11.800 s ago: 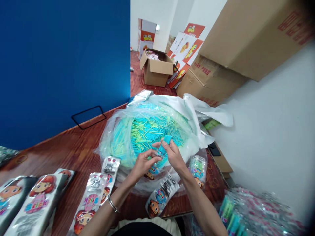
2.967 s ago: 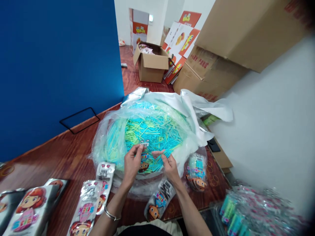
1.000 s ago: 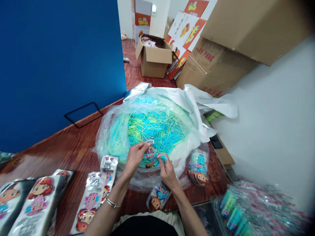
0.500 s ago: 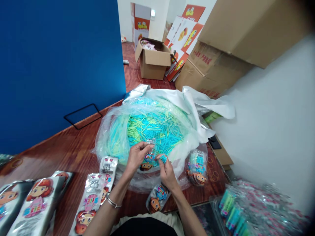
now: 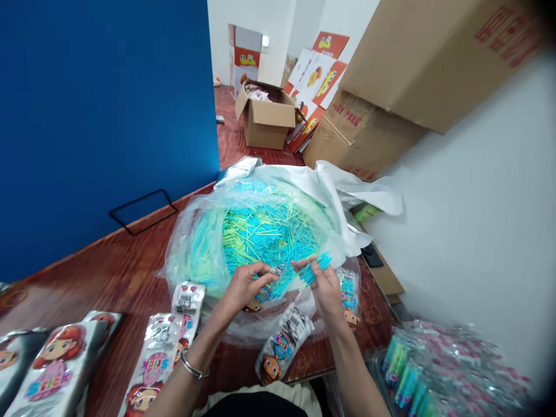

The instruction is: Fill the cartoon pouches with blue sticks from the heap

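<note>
A big clear plastic bag [image 5: 195, 243] full of blue and green sticks [image 5: 264, 231] lies on the wooden table [image 5: 117, 266]. Over its near edge, my left hand [image 5: 245, 284] pinches a small printed pouch [image 5: 267, 286] partly filled with sticks. My right hand [image 5: 324, 284] is closed on a bunch of blue sticks [image 5: 317, 267], held a little to the right of the pouch. A bracelet sits on my left wrist.
Empty printed pouches [image 5: 284, 341] lie by the table's near edge and at the left [image 5: 160, 353]. A filled pouch [image 5: 350, 295] rests behind my right hand. More filled pouches [image 5: 412, 376] pile at lower right. Cardboard boxes [image 5: 264, 119] stand behind; a blue wall is left.
My right hand has moved right, away from the pouch, and now holds a fanned bunch of blue sticks. My left hand still grips the pouch, slightly lower.
</note>
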Demonstrator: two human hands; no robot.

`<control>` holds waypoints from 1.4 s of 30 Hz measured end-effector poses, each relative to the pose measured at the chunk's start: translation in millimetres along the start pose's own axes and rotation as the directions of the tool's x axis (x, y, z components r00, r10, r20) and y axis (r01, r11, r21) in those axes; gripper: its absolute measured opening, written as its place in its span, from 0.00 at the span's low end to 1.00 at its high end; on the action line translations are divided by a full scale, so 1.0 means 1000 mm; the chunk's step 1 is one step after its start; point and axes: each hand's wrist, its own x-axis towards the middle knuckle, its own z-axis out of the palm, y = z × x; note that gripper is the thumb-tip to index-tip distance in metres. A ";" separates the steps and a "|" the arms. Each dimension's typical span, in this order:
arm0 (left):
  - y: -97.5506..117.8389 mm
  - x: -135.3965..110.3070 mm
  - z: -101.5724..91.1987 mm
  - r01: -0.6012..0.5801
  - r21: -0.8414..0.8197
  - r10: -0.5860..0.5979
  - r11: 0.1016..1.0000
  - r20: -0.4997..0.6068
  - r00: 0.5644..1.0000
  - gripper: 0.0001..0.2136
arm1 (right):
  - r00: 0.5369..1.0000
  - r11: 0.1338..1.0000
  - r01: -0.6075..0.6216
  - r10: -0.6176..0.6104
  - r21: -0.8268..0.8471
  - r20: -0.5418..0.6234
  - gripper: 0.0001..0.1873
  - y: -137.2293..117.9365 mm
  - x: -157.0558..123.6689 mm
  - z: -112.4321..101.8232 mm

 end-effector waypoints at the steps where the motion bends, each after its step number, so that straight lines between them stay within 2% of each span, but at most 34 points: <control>1: 0.000 -0.001 0.001 -0.022 0.032 0.022 0.999 0.006 1.000 0.09 | 1.000 0.999 0.009 -0.010 0.037 0.006 0.12 -0.010 0.003 -0.001; 4: -0.002 -0.001 0.002 -0.109 0.113 0.106 0.988 0.028 0.994 0.08 | 0.994 0.998 0.054 -0.057 0.030 0.096 0.10 -0.034 0.007 0.001; 8: -0.004 -0.002 0.003 -0.157 0.144 0.149 0.977 0.066 0.987 0.09 | 0.965 0.977 0.101 -0.050 -0.188 0.258 0.10 -0.051 0.010 0.010; 12: -0.006 -0.004 0.005 -0.147 0.117 0.134 0.982 0.114 0.984 0.08 | 0.885 0.944 0.155 -0.003 -0.290 0.465 0.10 -0.054 0.015 0.022; 15: -0.005 -0.005 0.007 -0.127 0.033 0.122 0.991 0.117 0.986 0.08 | 0.850 0.933 0.190 0.001 -0.306 0.527 0.10 -0.050 0.020 0.032; 17: -0.005 -0.006 0.009 -0.080 -0.034 0.084 0.996 0.112 0.990 0.09 | 0.860 0.941 0.179 -0.008 -0.288 0.511 0.11 -0.045 0.022 0.039; 20: -0.006 -0.005 0.010 0.002 -0.133 0.011 0.991 0.095 0.995 0.10 | 0.899 0.956 0.156 -0.033 -0.250 0.437 0.12 -0.035 0.021 0.045; 24: -0.010 -0.005 0.009 0.033 -0.247 -0.017 0.969 0.069 0.997 0.11 | 0.936 0.973 0.115 -0.038 -0.201 0.351 0.13 -0.024 0.016 0.045; 27: -0.011 -0.006 0.009 0.027 -0.230 -0.005 0.973 0.094 0.996 0.10 | 0.929 0.988 0.054 0.004 -0.148 0.371 0.12 -0.026 0.016 0.043; 30: -0.010 -0.007 0.011 0.039 -0.156 -0.017 0.987 0.136 0.990 0.09 | 0.912 0.984 0.041 0.034 -0.174 0.408 0.12 -0.033 0.020 0.043; 35: -0.010 -0.008 0.015 0.038 -0.120 -0.023 0.992 0.128 0.991 0.10 | 0.909 0.993 -0.029 0.073 -0.113 0.410 0.12 -0.034 0.025 0.048; 38: -0.011 -0.008 0.015 0.048 -0.168 -0.028 0.985 0.118 0.993 0.11 | 0.934 0.991 0.024 0.024 -0.130 0.358 0.11 -0.029 0.023 0.051; 42: -0.012 -0.009 0.018 0.118 -0.322 -0.087 0.939 0.108 0.990 0.14 | 0.964 0.983 0.127 -0.091 -0.132 0.250 0.15 -0.026 0.014 0.054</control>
